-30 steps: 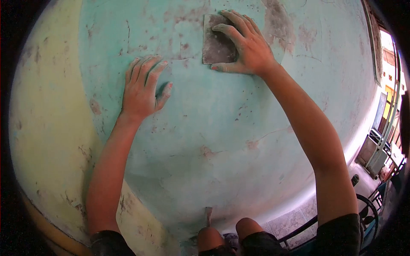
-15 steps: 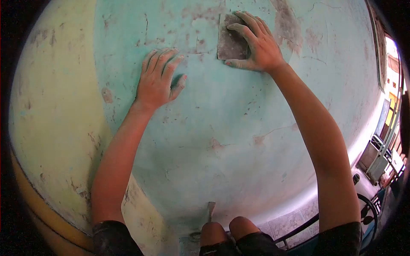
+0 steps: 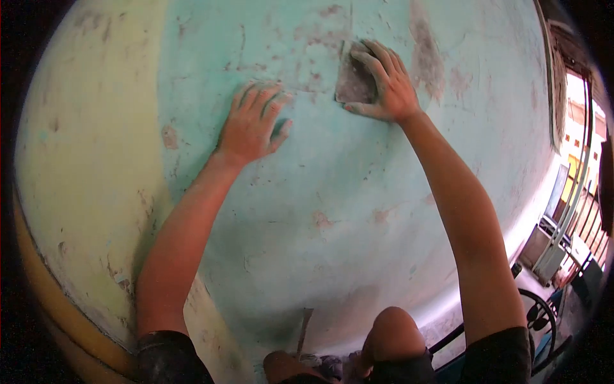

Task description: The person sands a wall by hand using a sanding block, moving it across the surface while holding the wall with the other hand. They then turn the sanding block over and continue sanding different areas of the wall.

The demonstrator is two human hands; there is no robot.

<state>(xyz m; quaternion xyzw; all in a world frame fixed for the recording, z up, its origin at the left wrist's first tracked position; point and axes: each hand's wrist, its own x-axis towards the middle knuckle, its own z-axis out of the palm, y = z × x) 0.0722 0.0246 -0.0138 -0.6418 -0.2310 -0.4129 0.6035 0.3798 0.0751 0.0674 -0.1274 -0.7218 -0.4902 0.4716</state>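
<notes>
A dark grey square of sandpaper (image 3: 356, 78) lies flat against the pale green wall (image 3: 307, 173), tilted slightly. My right hand (image 3: 391, 86) presses on its right part, fingers bent over it and thumb along its lower edge; the palm hides the rest of the sheet. To the left, my left hand (image 3: 251, 125) rests on the wall with fingers spread and nothing in it. Pale dust coats the fingertips of both hands. Around them the wall shows cracks, chipped spots and a grey-brown bare patch (image 3: 426, 54).
A yellowish wall section (image 3: 96, 141) borders the green at left. Below, a thin upright tool (image 3: 304, 333) leans against the wall near my knees (image 3: 396, 333). At right are a black curved bar (image 3: 550, 320), metal rails and a bright opening (image 3: 579, 109).
The view has shifted a little. My knees have moved apart. Both hands and the sandpaper appear slightly lower and further right in view; the right hand stays on the sandpaper.
</notes>
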